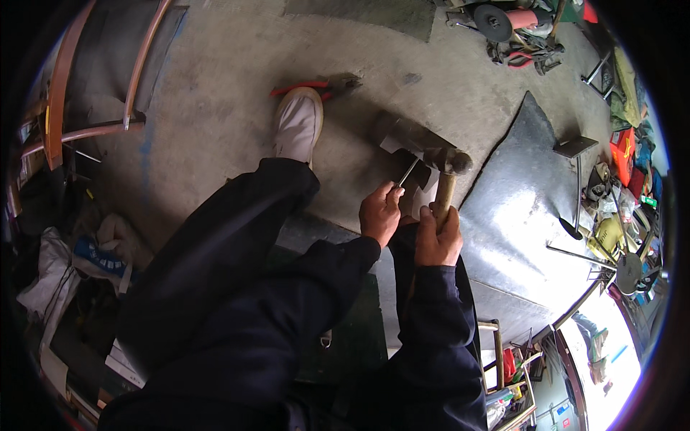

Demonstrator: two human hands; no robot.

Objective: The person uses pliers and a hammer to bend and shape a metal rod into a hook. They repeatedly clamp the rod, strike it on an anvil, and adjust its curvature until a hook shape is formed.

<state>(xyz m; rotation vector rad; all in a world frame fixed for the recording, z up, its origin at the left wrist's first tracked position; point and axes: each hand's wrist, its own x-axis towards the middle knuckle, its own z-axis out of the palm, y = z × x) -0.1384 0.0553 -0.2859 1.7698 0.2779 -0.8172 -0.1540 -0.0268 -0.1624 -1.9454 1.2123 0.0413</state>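
Concrete workshop floor [230,86] carries everything. Nearest, the right hand [438,241] is clenched around a wooden-handled hammer [447,176]; just left, the left hand [381,212] pinches a thin metal rod [408,172] against a steel block [410,136]. Short, square blows and fingers kept low on the rod would serve best. Beyond lie red-handled cutters [316,86].

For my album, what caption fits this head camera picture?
Right hand grips a hammer, left hand holds a thin rod.

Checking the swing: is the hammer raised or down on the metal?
Down: the hammer, gripped by the right hand, has its head at the metal piece.
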